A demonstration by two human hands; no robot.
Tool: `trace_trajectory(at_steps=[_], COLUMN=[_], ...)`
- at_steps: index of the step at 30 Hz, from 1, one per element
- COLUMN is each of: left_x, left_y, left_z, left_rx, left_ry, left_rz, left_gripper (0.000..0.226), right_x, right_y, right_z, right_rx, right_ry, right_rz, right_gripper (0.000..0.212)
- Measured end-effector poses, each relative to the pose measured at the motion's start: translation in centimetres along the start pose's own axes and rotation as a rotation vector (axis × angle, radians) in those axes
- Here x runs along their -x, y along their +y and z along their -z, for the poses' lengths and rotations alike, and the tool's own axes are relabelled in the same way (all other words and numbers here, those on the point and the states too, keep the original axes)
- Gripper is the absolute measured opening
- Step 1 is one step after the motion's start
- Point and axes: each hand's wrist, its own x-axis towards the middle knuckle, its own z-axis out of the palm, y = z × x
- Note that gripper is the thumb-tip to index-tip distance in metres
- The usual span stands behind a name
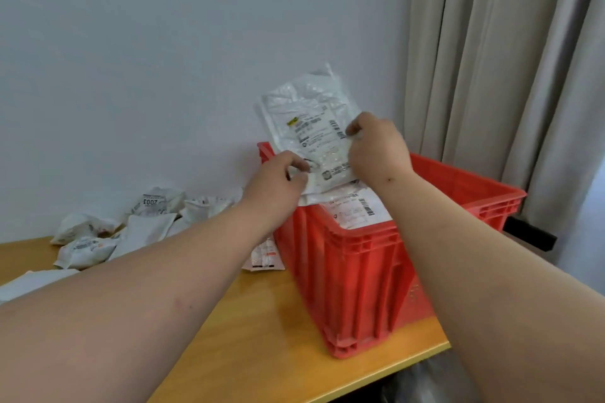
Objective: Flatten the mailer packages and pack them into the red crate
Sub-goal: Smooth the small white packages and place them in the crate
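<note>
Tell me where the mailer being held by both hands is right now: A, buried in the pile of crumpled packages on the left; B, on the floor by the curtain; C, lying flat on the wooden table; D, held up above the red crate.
D: the left hand and right hand pinch the mailer upright in the air over the open top of the red crate.

1. Crate (376, 271) mouth partly blocked: both hands (278, 178) (376, 147) hold a mailer (311, 121) above it.
2. Crumpled mailers (131, 226) crowd table's (262, 330) left rear.
3. Bare table in front of crate.
</note>
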Motion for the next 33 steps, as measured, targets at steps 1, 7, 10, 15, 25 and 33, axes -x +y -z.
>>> trace_trajectory(at_steps=[1, 7, 10, 15, 25, 33], left_x=[-0.5, -2.4, -2.7, -2.7, -3.0, -3.1], left_y=[0.7, 5.3, 7.1, 8.4, 7.7, 5.3], left_z=[-1.3, -7.8, -9.7, -11.8, -11.5, -8.8], left_rx=[-0.059, -0.469, -0.617, -0.647, -0.667, -1.050], left_ry=[-0.075, -0.566, -0.726, -0.838, -0.858, -0.846], left_rz=[-0.031, -0.105, -0.133, -0.115, -0.142, -0.176], left_gripper=[0.018, 0.044, 0.046, 0.041, 0.049, 0.038], right_x=[-0.4, -0.7, -0.6, -1.1, -1.2, -1.2], right_y=[1.5, 8.2, 9.8, 11.1, 11.4, 9.1], right_z=[0.7, 3.3, 3.3, 3.4, 2.0, 0.7], right_rx=[0.041, 0.325, 0.452, 0.605, 0.926, 0.887], right_ry=[0.005, -0.039, -0.050, -0.124, -0.474, -0.848], right_rz=[-0.037, -0.234, -0.280, -0.368, -0.405, -0.386], right_gripper=[0.041, 0.037, 0.031, 0.036, 0.057, 0.036])
